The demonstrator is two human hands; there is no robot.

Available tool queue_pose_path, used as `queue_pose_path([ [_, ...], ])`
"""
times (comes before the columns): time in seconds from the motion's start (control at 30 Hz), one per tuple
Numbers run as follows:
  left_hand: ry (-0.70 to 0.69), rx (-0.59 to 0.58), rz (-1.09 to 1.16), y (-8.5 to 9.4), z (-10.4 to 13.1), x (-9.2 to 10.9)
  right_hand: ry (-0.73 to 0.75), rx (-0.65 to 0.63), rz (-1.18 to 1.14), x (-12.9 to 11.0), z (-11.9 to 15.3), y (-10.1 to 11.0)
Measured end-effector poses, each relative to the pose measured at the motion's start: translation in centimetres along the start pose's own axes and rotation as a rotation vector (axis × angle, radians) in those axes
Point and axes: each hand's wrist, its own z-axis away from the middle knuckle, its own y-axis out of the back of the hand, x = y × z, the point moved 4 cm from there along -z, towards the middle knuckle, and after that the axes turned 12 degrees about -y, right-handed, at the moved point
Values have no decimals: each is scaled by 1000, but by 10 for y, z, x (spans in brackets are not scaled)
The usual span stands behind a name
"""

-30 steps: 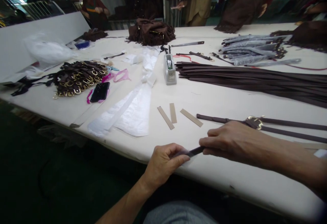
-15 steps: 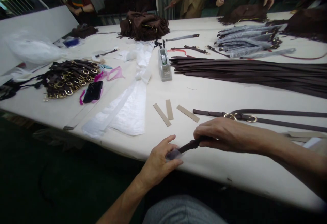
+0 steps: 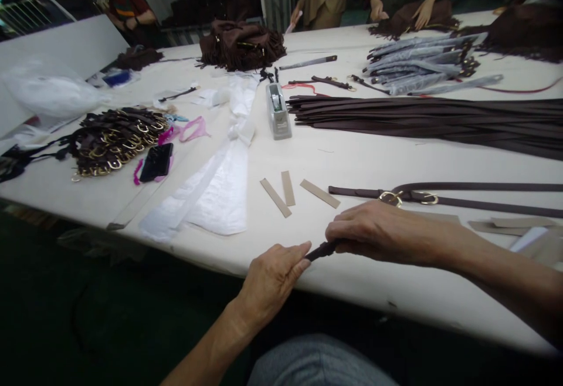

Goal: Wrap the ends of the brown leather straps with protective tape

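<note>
A short stretch of dark brown strap (image 3: 321, 251) shows between my two hands, just over the table's front edge. My left hand (image 3: 275, 280) pinches its left end between thumb and fingers. Closed around the other end is my right hand (image 3: 373, 230), which hides much of the strap. Behind the right hand lies a long brown strap with gold buckles (image 3: 391, 198). Flat beige strips (image 3: 320, 193) rest on the white table (image 3: 352, 163) just beyond my hands.
A tape dispenser (image 3: 278, 116) stands mid-table, left of a bundle of brown straps (image 3: 417, 119). White wrapping sheet (image 3: 220, 198), a phone (image 3: 157, 162) and a heap of buckled straps (image 3: 118, 139) lie leftward. Plastic-wrapped straps (image 3: 417, 63) and fringed brown bags (image 3: 241, 46) sit farther back, near other people.
My left thumb and fingers have closed on the strap's end, where they were apart around a piece of clear film. Across the table, a person's hand has come down onto a brown bag.
</note>
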Motion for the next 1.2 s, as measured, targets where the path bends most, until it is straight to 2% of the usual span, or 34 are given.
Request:
queue_pose_path([
  [0.23, 33, -10, -213, 2, 2, 1, -29, -16, -19, 4, 1, -5],
  [0.33, -36, -4, -344, 8, -1, 6, -22, 5, -59, 5, 0, -8],
  [0.4, -116, 67, -339, 14, -4, 11, 1, 20, -111, 3, -2, -9],
  [0.47, -173, 138, -243, 19, -7, 15, 50, 32, -170, -1, -4, -8],
  [0.53, -159, 161, -78, 21, -8, 15, 90, 42, -204, -5, -5, -6],
  [0.67, 23, 119, 308, 18, -7, 13, 101, 56, -188, -9, -5, -1],
  [0.77, 171, 73, 493, 14, -4, 12, 119, 63, -155, -13, -3, 0],
  [0.87, 260, -5, 573, 11, -2, 12, 122, 80, -100, -16, 1, 0],
  [1.03, 276, -94, 583, 4, -5, 9, 163, 115, 37, -23, 10, 0],
  [1.2, 272, -107, 635, -6, -10, 13, 204, 63, 45, -37, 7, -6],
])
